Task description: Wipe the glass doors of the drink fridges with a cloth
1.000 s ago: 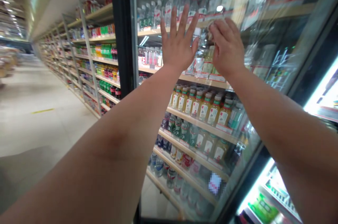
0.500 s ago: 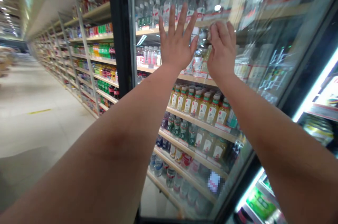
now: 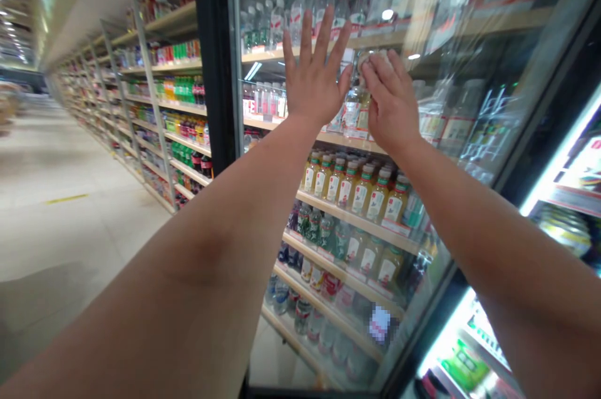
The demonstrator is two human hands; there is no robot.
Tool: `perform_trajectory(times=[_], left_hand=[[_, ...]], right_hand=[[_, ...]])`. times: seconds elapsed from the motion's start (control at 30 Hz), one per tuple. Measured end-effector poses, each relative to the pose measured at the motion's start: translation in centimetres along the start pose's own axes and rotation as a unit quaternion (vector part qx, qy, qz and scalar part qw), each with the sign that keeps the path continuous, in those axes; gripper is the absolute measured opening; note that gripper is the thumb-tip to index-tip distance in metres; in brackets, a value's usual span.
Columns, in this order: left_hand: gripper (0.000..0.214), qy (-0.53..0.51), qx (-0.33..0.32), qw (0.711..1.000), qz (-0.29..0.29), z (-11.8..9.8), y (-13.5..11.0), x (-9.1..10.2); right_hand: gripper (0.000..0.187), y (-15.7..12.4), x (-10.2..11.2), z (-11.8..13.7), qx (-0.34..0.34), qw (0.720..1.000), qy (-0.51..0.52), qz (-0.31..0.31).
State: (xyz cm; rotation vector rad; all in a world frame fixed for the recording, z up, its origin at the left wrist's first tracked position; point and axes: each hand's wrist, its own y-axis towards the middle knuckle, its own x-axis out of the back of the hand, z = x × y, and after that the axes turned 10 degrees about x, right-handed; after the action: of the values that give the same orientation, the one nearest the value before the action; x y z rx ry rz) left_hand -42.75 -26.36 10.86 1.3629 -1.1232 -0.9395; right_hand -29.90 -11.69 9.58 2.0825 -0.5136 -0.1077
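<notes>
My left hand (image 3: 315, 70) lies flat on the glass door (image 3: 474, 198), fingers spread, with nothing in it. To its right, my right hand (image 3: 392, 95) presses a pale crumpled cloth (image 3: 364, 59) against the same pane. Only the cloth's upper left edge shows past the fingers; the palm side is hidden. The door stands open, in a black frame (image 3: 216, 61). Bottles of yellow drink (image 3: 359, 192) show through the glass below my hands, and clear bottles (image 3: 298, 14) with red or white caps stand on a shelf above.
Long shelves of drinks (image 3: 181, 98) run away to the left beside a pale floor (image 3: 107, 211) with a yellow strip (image 3: 66, 198). At the right, past the door's edge, is a lit cooler (image 3: 577, 198) with packs inside. Reflections streak the glass.
My right hand has tilted leftward and slid slightly down the glass, and more of the cloth now shows. My left hand stays in place.
</notes>
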Motion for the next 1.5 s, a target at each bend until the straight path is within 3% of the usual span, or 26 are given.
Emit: perform_trajectory(times=[0.17, 0.37, 0.53, 0.73, 0.93, 1.07, 1.17, 1.37, 1.5], left_hand=[[0.078, 0.002, 0.016, 0.999, 0.030, -0.2, 0.1, 0.2], [0.072, 0.010, 0.011, 0.998, 0.055, -0.2, 0.0, 0.5], [0.070, 0.015, 0.009, 0.998, 0.056, 0.0, -0.1, 1.0], [0.071, 0.031, 0.019, 0.998, 0.045, -0.3, 0.0, 0.7], [0.074, 0.020, 0.021, 0.999, 0.046, -0.4, 0.1, 0.8], [0.075, 0.008, 0.027, 0.998, 0.054, -0.4, 0.1, 0.6], [0.072, 0.008, 0.031, 0.998, 0.054, -0.4, 0.0, 0.6], [0.088, 0.013, 0.021, 0.998, 0.060, -0.3, -0.1, 0.6], [0.085, 0.017, 0.025, 0.997, 0.069, -0.2, -0.1, 0.6]], right_hand=[[0.055, -1.3, 0.7, -1.0, -0.035, 0.997, -0.008, -0.064], [0.053, -1.9, 1.5, 0.4, 0.021, 0.999, 0.040, 0.026], [0.057, -1.7, 1.1, -0.6, -0.040, 0.998, 0.026, -0.034], [0.052, -1.3, 1.4, 0.0, 0.031, 0.999, 0.032, 0.027], [0.055, -0.6, 1.5, -2.8, -0.059, 0.996, -0.037, -0.062], [0.057, -0.6, 1.5, -0.9, 0.002, 1.000, -0.009, 0.004], [0.056, -0.3, 2.2, -0.3, 0.010, 0.999, 0.005, 0.046], [0.058, -0.3, 2.2, -0.6, -0.045, 0.999, 0.005, 0.027], [0.059, 1.9, 2.0, -0.7, -0.055, 0.998, -0.007, 0.015]])
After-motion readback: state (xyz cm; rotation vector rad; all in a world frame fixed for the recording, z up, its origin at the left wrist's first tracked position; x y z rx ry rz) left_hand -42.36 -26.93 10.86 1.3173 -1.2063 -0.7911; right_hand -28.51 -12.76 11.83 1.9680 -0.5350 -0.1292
